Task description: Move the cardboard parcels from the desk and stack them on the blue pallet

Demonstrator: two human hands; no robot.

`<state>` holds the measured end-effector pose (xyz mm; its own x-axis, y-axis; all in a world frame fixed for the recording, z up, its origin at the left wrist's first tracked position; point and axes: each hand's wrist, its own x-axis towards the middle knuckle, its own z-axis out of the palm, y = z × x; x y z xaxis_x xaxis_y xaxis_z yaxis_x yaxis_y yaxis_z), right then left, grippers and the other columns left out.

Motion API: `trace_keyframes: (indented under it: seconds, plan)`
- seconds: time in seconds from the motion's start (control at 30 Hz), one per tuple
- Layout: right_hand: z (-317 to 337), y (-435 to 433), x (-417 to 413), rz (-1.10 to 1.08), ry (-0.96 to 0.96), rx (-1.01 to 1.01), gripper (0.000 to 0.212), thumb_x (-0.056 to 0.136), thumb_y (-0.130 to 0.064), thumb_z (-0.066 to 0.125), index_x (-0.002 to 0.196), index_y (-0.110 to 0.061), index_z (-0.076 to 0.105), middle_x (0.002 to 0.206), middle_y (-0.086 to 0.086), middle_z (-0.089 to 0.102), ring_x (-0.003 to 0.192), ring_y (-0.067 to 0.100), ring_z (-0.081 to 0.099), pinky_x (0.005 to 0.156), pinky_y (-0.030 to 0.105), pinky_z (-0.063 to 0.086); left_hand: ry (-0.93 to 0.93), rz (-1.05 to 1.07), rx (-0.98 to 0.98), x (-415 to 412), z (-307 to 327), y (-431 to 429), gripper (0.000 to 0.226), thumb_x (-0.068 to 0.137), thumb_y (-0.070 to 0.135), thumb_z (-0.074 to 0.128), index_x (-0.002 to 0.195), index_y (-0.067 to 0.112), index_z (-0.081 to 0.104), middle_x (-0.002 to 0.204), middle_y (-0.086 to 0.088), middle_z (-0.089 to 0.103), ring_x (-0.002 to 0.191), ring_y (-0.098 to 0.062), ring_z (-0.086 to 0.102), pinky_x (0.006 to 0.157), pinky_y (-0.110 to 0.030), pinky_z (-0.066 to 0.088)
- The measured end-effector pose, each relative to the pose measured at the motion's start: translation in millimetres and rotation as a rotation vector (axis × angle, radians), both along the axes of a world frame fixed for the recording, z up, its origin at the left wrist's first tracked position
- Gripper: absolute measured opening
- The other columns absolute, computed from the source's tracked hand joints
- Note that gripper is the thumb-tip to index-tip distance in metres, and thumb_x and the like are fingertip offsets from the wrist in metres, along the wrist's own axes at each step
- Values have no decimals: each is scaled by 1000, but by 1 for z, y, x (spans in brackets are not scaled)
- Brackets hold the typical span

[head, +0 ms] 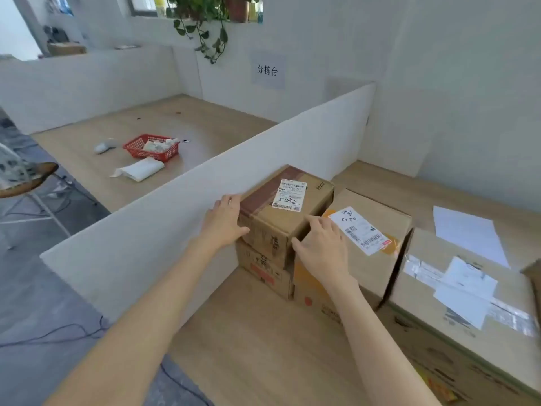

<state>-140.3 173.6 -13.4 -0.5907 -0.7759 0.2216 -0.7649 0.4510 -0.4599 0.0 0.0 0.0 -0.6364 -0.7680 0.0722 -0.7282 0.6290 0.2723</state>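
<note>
A small cardboard parcel (281, 218) with a white label marked 5002 sits on top of another small parcel (263, 268) against the white divider. My left hand (224, 222) presses its left side, fingers spread. My right hand (322, 247) lies against its right front corner, between it and a taller parcel (374, 259) with a white label. A large flat parcel (456, 294) with taped papers lies to the right. All stand on the wooden desk (257, 341). No blue pallet is in view.
A white divider (175, 212) runs along the parcels' left. Beyond it, another desk holds a red basket (150, 148), white cloth and a scanner. A white sheet (465, 230) lies at the back right. A chair (26, 183) and cables are on the floor at left.
</note>
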Motion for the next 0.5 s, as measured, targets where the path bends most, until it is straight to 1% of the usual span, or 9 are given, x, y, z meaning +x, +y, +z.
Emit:
trace_keyframes:
  seconds: [0.07, 0.13, 0.2, 0.27, 0.37, 0.43, 0.5]
  plan:
    - [-9, -18, -4, -3, 75, 77, 63, 89, -50, 53, 143, -22, 37, 141, 3, 47, 141, 27, 28, 112, 40, 25, -23, -43, 20, -13, -4, -15, 90, 79, 33, 74, 149, 15, 21, 149, -9, 30, 133, -31, 34, 104, -43, 37]
    - [-16, -32, -4, 10, 97, 156, 73, 88, -58, 51, 147, -21, 30, 143, 6, 45, 144, 30, 21, 114, 42, 21, -54, -72, 77, -24, -10, -29, 96, 75, 31, 78, 150, 16, 19, 149, -10, 30, 134, -31, 32, 107, -43, 35]
    - [-20, -44, -7, 6, 130, 187, 79, 87, -63, 49, 150, -22, 25, 145, 9, 42, 146, 31, 18, 116, 45, 18, -67, -99, 109, -35, -17, -42, 103, 70, 30, 81, 151, 18, 17, 148, -10, 30, 133, -31, 33, 107, -42, 35]
    - [-21, -54, -12, -6, 164, 234, 85, 85, -68, 46, 152, -23, 19, 149, 10, 37, 147, 32, 13, 117, 48, 13, -89, -132, 115, -43, -21, -53, 111, 64, 32, 82, 151, 19, 14, 148, -10, 30, 133, -31, 33, 106, -42, 36]
    - [-22, -69, -15, -14, 186, 282, 93, 81, -77, 40, 153, -25, 13, 154, 11, 28, 148, 33, 4, 118, 52, 5, -178, -181, 115, -52, -22, -68, 127, 55, 40, 87, 152, 21, 7, 150, -10, 26, 137, -31, 28, 111, -41, 31]
    - [-23, -76, -16, -21, 193, 304, 98, 77, -82, 40, 153, -26, 11, 157, 13, 23, 148, 33, -2, 118, 52, 1, -246, -191, 160, -57, -23, -77, 134, 51, 42, 88, 153, 22, 2, 152, -11, 21, 139, -30, 24, 113, -40, 28]
    - [-22, -78, -13, -58, 182, 316, 106, 72, -84, 43, 154, -26, 8, 159, 16, 16, 148, 33, -8, 118, 52, -3, -256, -219, 234, -60, -26, -84, 142, 46, 43, 90, 152, 26, -2, 151, -11, 21, 140, -30, 24, 112, -42, 30]
